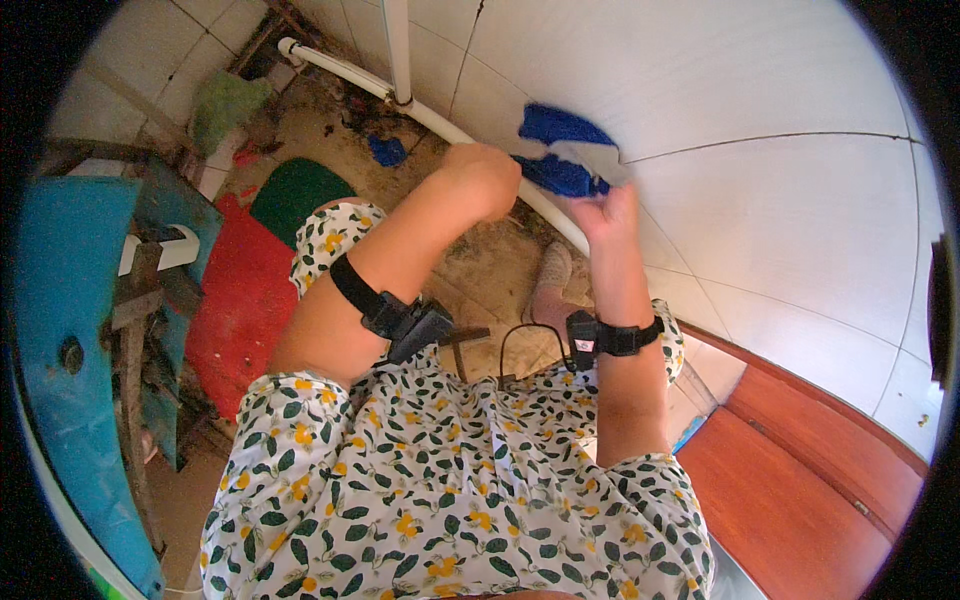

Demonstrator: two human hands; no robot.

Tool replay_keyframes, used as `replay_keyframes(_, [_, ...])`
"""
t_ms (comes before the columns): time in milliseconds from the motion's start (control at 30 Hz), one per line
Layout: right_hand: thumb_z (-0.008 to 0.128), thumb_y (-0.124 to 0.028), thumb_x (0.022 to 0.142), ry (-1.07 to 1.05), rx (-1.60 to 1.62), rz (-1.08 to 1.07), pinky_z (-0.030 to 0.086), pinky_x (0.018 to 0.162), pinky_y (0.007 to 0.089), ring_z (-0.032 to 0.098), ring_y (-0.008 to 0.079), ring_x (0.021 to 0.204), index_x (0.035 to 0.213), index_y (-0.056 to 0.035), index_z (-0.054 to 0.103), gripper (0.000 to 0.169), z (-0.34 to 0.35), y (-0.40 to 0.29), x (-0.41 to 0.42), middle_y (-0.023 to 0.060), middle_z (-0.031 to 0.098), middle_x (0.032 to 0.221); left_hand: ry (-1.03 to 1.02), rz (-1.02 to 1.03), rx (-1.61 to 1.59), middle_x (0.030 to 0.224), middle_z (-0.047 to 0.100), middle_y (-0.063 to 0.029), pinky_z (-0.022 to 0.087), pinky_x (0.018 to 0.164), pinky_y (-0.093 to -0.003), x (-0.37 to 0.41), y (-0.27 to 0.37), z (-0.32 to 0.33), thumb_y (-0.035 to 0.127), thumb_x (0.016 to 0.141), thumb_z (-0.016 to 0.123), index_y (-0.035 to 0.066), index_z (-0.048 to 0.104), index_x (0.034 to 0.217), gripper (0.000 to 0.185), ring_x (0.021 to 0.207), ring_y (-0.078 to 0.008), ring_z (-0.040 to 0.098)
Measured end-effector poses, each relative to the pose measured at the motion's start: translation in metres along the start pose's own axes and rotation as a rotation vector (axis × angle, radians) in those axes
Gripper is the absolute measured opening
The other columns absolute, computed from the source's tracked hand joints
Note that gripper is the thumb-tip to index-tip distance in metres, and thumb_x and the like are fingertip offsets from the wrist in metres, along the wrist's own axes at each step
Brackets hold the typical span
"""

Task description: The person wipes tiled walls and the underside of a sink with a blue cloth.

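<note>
My right hand (611,214) holds a blue and grey piece (562,176), apparently fabric, up beside the white tiled wall. The piece is blurred, with a second blue flap (566,126) above a pale grey strip (589,156). My left hand (487,180) is curled at the left edge of the blue part. Its fingers are turned away and hidden, so whether it grips the piece is not clear. Black straps with small devices circle both forearms, and a black cable (517,330) loops near the right device.
A white pipe (442,124) runs along the wall's foot, joined by an upright pipe (396,52). On the stained floor lies a blue scrap (387,151). Red cloth (240,307) and a blue machine panel (67,322) are at left. A reddish-brown wooden surface (787,480) stands at right.
</note>
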State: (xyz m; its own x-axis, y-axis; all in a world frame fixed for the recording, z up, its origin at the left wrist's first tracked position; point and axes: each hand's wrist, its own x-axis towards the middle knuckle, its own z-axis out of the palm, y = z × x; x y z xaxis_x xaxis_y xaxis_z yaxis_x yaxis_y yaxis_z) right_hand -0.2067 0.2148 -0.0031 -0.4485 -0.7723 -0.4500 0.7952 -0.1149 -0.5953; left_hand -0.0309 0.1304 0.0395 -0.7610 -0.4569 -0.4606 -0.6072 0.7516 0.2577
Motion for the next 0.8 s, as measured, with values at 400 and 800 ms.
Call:
replay_keyframes(400, [0.054, -0.005, 0.092, 0.018, -0.272, 0.152, 0.054, 0.084, 0.0436, 0.064, 0.0291, 0.095, 0.111, -0.0016, 0.056, 0.019, -0.01, 0.036, 0.021, 0.0137, 0.064, 0.106, 0.174, -0.371, -1.741, 0.128, 0.055, -0.0188, 0.049, 0.088, -0.0568, 0.047, 0.026, 0.052, 0.058, 0.096, 0.041, 0.007, 0.039, 0.138, 0.066, 0.118, -0.0324, 0.053])
replay_keyframes(800, [0.057, -0.013, 0.093, 0.139, -0.158, 0.133, 0.051, 0.083, 0.0411, 0.062, 0.0259, 0.093, 0.108, -0.0035, 0.055, 0.018, 0.041, 0.048, 0.0, 0.0101, 0.063, 0.102, 0.219, -0.229, -2.167, 0.11, 0.062, -0.012, 0.055, 0.078, -0.0434, 0.086, -0.013, 0.056, 0.04, 0.088, 0.067, 0.005, 0.048, 0.121, 0.052, 0.091, -0.0263, 0.065])
